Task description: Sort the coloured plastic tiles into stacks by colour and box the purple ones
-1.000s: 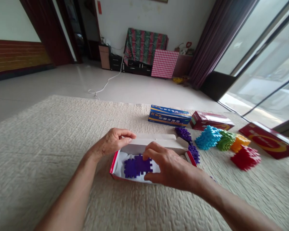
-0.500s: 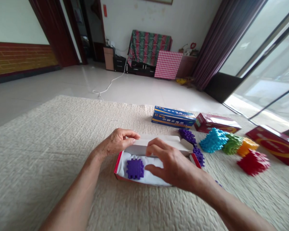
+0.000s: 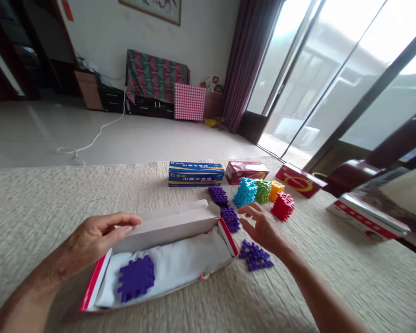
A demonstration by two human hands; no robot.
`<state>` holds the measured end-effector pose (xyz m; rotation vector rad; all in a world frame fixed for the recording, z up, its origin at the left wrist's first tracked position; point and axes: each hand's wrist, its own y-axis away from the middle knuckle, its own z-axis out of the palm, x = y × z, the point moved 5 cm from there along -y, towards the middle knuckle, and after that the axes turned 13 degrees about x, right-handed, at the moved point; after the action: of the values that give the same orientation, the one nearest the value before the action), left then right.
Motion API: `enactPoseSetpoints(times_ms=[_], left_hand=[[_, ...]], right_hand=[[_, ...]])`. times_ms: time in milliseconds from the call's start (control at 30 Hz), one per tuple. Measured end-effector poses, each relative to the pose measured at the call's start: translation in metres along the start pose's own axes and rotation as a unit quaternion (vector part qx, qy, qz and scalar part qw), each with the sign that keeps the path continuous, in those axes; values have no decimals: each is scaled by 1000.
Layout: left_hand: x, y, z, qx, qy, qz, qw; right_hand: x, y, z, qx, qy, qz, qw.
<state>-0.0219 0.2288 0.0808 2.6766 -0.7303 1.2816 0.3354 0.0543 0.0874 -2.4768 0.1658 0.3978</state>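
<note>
The open cardboard box, white inside with red ends, lies lengthwise in front of me, lined with white cloth. A purple interlocking block rests on the cloth at the box's left end. My left hand has thumb and fingers closed at the left corner of the raised lid. Beyond the right end, my right hand is open and holds nothing, its fingertips close to a purple block. Another purple block sits behind that one, and flat purple pieces lie nearer me.
Blue, green, orange and red blocks stand to the right. Behind are a blue box and red boxes. A white-and-red box lies far right on the quilted cover.
My view has swung to the right and closer to the box. My right hand has moved from above the box, out past its right end. My left hand stays at the lid.
</note>
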Motion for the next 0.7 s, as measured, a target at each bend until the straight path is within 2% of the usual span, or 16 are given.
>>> enactPoseSetpoints(times_ms=[100, 333, 567, 700], left_hand=[[-9, -1, 1, 2, -3, -8, 1000], [-16, -4, 2, 11, 3, -9, 1000], [-13, -5, 1, 14, -1, 1, 1000], [-18, -5, 0, 20, 4, -5, 1000]], right_hand=[[1, 7, 12, -31, 14, -18, 999], [0, 5, 23, -39, 56, -14, 998], [-1, 5, 21, -18, 42, -12, 999], [1, 3, 18, -39, 17, 11, 999]])
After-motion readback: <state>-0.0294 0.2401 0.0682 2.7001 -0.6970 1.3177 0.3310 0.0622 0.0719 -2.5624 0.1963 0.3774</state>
